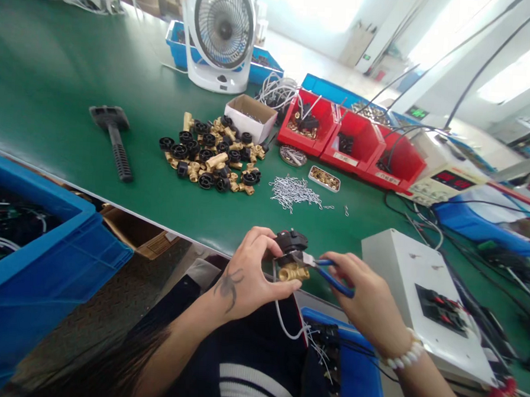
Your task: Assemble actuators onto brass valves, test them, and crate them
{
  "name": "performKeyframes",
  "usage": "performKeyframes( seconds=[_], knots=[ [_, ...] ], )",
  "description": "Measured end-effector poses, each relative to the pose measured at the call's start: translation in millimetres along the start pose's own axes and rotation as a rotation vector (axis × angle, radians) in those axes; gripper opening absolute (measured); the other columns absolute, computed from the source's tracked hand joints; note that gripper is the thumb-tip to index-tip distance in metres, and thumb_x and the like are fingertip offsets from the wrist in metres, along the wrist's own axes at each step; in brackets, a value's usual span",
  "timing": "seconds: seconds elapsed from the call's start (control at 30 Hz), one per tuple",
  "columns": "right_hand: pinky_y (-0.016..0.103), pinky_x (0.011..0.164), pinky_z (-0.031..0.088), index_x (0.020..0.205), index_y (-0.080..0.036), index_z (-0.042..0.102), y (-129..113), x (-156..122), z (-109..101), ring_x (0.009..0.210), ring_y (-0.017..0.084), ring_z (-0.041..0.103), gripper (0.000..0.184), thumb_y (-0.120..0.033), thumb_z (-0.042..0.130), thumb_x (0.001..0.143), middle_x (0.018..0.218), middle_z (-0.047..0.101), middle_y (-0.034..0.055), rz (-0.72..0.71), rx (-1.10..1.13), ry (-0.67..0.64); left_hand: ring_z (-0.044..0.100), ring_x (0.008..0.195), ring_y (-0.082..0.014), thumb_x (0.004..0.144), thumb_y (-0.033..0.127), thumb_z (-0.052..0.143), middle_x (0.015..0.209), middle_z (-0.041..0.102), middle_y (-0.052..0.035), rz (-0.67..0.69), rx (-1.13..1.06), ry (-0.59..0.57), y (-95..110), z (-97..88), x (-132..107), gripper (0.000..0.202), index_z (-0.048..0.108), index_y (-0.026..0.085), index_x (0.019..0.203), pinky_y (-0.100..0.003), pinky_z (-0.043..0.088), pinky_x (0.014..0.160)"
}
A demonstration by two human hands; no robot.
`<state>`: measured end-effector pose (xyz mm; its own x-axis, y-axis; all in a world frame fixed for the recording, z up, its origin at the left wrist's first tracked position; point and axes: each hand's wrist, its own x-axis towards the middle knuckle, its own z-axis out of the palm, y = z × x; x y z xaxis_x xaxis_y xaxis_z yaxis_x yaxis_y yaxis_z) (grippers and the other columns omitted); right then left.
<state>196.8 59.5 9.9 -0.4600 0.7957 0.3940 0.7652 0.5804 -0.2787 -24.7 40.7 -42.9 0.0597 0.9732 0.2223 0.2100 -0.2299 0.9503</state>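
Note:
My left hand (254, 272) is closed around a brass valve body with a black cap (293, 270), held over the bench's front edge. A white cable (282, 318) hangs down from it. In my right hand (366, 293) are blue-handled pliers (332, 277), gripped by the handles. Their metal jaws meet the assembly between the black top and the brass part; what exactly they bite on is too small to tell. Just beyond my hands lies a heap of small silvery clip pins (294, 191), with a loose pin (346, 210) to its right.
A pile of brass fittings with black caps (214, 154), a black mallet-like tool (112, 137) and a white fan (222, 33) occupy the green bench. Red bins (352, 141) stand at the back. A grey box (419, 301) sits right; blue crates (34, 269) flank my lap.

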Motion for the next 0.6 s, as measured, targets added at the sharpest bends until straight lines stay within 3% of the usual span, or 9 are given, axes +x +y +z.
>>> performKeyframes(
  seconds=[0.07,0.17,0.23,0.33,0.37,0.4,0.5,0.53,0.6],
  knots=[
    [0.027,0.058,0.047,0.102,-0.021,0.066,-2,0,-10,0.064,0.015,0.059,0.017,-0.016,0.055,0.089,0.079,0.063,0.0023,0.013,-0.013,0.098,0.054,0.113,-0.0265,0.066,0.025,0.083,0.115,0.052,-0.0090,0.010,-0.008,-0.008,1,-0.3,1,0.038,0.054,0.019,0.090,-0.047,0.049,0.100],
    [0.030,0.067,0.049,0.106,-0.022,0.064,-5,-2,-16,0.073,0.017,0.061,0.018,-0.018,0.063,0.089,0.092,0.064,0.0045,0.141,0.026,0.541,0.054,0.112,-0.0261,0.066,0.026,0.083,0.115,0.052,-0.0088,0.031,-0.005,-0.012,2,0.1,3,0.037,0.054,0.019,0.089,-0.046,0.050,0.098],
    [0.029,0.062,0.047,0.102,-0.022,0.063,-4,-2,-14,0.067,0.016,0.060,0.016,-0.015,0.060,0.088,0.087,0.063,0.0032,0.098,0.000,0.471,0.053,0.114,-0.0266,0.066,0.025,0.083,0.115,0.052,-0.0091,0.032,0.007,-0.008,2,0.9,3,0.037,0.054,0.019,0.089,-0.047,0.049,0.099],
    [0.027,0.053,0.044,0.098,-0.020,0.064,0,0,-14,0.058,0.015,0.056,0.020,-0.011,0.050,0.087,0.072,0.059,0.0004,-0.078,-0.117,0.005,0.053,0.115,-0.0274,0.065,0.024,0.082,0.116,0.052,-0.0097,0.018,0.018,-0.004,2,1.7,3,0.037,0.053,0.019,0.089,-0.049,0.048,0.102],
    [0.027,0.054,0.044,0.099,-0.020,0.064,1,1,-17,0.059,0.015,0.057,0.020,-0.011,0.050,0.087,0.073,0.060,0.0007,-0.087,-0.134,-0.037,0.053,0.115,-0.0276,0.065,0.024,0.082,0.116,0.052,-0.0098,0.015,0.020,-0.005,2,1.7,3,0.037,0.053,0.019,0.088,-0.049,0.047,0.102],
    [0.027,0.056,0.045,0.100,-0.020,0.064,1,1,-19,0.061,0.016,0.058,0.018,-0.014,0.052,0.088,0.075,0.061,0.0013,-0.068,-0.139,0.025,0.053,0.115,-0.0278,0.065,0.024,0.082,0.116,0.052,-0.0099,0.012,0.021,-0.007,2,1.6,3,0.036,0.053,0.019,0.088,-0.050,0.047,0.102],
    [0.028,0.061,0.046,0.103,-0.022,0.063,0,0,-23,0.066,0.015,0.058,0.015,-0.022,0.060,0.089,0.087,0.065,0.0030,0.094,-0.081,0.409,0.053,0.115,-0.0282,0.066,0.025,0.081,0.115,0.052,-0.0100,0.017,0.027,-0.006,2,0.8,2,0.036,0.054,0.019,0.087,-0.050,0.047,0.102],
    [0.028,0.060,0.046,0.103,-0.021,0.062,-1,-1,-22,0.064,0.015,0.057,0.014,-0.022,0.060,0.089,0.086,0.065,0.0027,0.105,-0.065,0.449,0.053,0.115,-0.0281,0.066,0.025,0.081,0.115,0.052,-0.0100,0.021,0.029,-0.005,1,0.6,2,0.036,0.054,0.019,0.088,-0.050,0.048,0.101],
    [0.027,0.054,0.043,0.099,-0.020,0.063,-1,0,-20,0.058,0.014,0.056,0.013,-0.017,0.053,0.090,0.078,0.063,0.0017,0.029,-0.085,0.285,0.054,0.114,-0.0278,0.066,0.025,0.081,0.114,0.052,-0.0099,0.030,0.037,-0.004,1,0.3,2,0.035,0.054,0.019,0.087,-0.050,0.048,0.101]
  ],
)
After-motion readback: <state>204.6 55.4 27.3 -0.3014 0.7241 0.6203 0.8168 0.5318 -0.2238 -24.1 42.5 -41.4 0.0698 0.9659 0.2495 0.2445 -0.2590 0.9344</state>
